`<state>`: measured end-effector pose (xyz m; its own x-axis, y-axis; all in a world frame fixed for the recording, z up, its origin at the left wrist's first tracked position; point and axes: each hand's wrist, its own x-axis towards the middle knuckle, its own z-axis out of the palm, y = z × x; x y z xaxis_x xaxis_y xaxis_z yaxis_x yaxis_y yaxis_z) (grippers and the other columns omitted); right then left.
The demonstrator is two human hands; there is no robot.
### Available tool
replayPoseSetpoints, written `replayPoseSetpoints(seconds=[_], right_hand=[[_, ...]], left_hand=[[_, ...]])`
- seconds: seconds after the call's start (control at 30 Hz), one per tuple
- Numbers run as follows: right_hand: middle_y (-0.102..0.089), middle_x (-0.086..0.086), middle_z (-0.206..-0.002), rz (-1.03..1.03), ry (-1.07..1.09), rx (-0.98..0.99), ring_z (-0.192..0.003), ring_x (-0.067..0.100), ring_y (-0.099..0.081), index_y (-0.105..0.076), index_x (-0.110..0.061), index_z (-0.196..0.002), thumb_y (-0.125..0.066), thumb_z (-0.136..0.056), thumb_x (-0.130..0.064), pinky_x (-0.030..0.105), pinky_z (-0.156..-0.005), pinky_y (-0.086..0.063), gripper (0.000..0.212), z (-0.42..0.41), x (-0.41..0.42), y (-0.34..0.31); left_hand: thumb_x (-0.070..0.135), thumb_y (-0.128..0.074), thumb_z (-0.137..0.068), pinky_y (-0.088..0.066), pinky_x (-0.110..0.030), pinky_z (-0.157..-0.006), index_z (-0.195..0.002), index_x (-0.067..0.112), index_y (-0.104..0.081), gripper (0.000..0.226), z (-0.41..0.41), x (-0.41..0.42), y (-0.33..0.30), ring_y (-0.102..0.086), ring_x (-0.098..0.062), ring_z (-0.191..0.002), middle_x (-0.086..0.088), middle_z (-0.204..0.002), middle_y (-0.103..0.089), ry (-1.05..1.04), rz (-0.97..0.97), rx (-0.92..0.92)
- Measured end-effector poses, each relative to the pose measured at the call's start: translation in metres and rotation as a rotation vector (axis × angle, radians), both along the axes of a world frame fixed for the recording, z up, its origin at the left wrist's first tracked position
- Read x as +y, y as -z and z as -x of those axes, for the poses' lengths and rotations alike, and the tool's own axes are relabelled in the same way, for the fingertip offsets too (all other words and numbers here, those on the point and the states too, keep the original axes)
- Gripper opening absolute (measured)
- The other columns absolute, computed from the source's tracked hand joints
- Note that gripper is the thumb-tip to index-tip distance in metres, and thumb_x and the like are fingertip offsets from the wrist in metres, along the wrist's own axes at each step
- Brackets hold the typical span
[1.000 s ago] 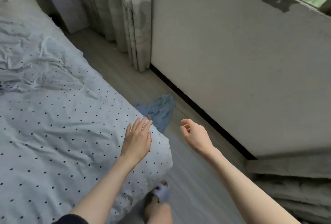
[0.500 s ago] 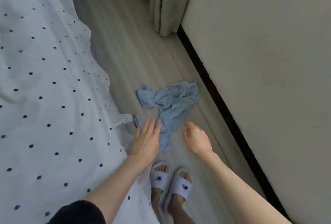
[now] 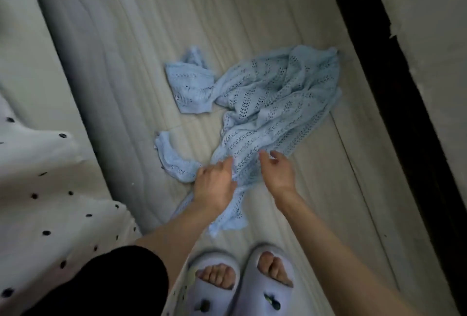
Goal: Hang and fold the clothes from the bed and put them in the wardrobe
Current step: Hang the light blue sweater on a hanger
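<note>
On the pale plank floor [image 3: 252, 12], between the bed and the wall, lies a light blue knit top [image 3: 273, 103], crumpled, with an openwork pattern of small holes. One sleeve end bunches toward the upper left of the heap, another curls out at the left, and a narrow strip trails down toward the feet.

Both hands reach down over the near part of the top. The left hand [image 3: 214, 184] is seen from the back, fingers close together and bent slightly downward, their tips at the cloth; whether they pinch it cannot be told. The right hand [image 3: 278, 174] is just beside it, fingers loosely curled and a little apart, tips just at the knit's edge, holding nothing that can be seen.

Below the hands stand two feet in white slippers [image 3: 242, 288], toes showing. A white sheet [image 3: 50, 189] with black dots hangs at the left. A dark skirting board [image 3: 404, 113] runs along the wall [image 3: 434, 25] at the right.
</note>
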<state>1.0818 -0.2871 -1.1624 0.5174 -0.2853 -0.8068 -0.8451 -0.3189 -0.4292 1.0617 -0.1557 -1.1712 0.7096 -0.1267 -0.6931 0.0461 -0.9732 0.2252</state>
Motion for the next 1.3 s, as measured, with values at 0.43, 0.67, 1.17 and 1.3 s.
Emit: replayPoseSetpoints(seconds=[0.43,0.67,1.17,1.3], right_hand=[[-0.063,0.010,-0.114,-0.155,0.143,0.093,-0.098,0.023,-0.060,-0.059,-0.010,-0.114,-0.048,-0.096,-0.025,0.030,-0.082,-0.046,0.026,0.026,-0.028,-0.069],[-0.060,0.009,-0.123,-0.119,0.087,0.035,-0.114,0.026,-0.056,-0.058,-0.012,-0.120,-0.046,-0.097,-0.028,0.043,-0.102,-0.042,0.030,0.028,-0.026,-0.019],[-0.065,0.010,-0.116,0.096,-0.260,-0.044,-0.108,0.028,-0.059,-0.059,-0.013,-0.121,-0.050,-0.094,-0.019,0.027,-0.086,-0.038,0.029,0.055,-0.045,-0.208],[-0.045,0.006,-0.140,0.080,-0.215,-0.160,-0.123,0.024,-0.049,-0.028,-0.017,-0.146,-0.062,-0.088,-0.018,0.032,-0.101,-0.038,0.067,0.057,-0.058,-0.339]], left_hand=[[0.017,-0.046,-0.096,-0.030,-0.037,-0.101,-0.139,0.018,-0.035,0.045,0.000,0.011,-0.053,-0.042,-0.023,-0.126,-0.004,-0.138,-0.045,0.136,-0.091,-0.002],[0.019,-0.053,-0.093,-0.028,-0.035,-0.095,-0.128,0.012,-0.044,0.036,-0.005,0.002,0.010,-0.049,-0.025,-0.115,-0.010,-0.125,-0.052,0.166,-0.162,-0.050],[0.026,-0.056,-0.083,-0.028,-0.031,-0.087,-0.092,0.012,-0.062,0.018,-0.012,-0.018,-0.204,-0.056,-0.029,-0.095,-0.007,-0.101,-0.059,-0.117,0.301,-0.128],[0.028,-0.052,-0.067,-0.029,-0.026,-0.061,-0.063,0.016,-0.044,0.015,-0.037,-0.050,-0.360,-0.038,-0.022,-0.067,-0.002,-0.062,-0.043,-0.243,0.567,-0.127]])
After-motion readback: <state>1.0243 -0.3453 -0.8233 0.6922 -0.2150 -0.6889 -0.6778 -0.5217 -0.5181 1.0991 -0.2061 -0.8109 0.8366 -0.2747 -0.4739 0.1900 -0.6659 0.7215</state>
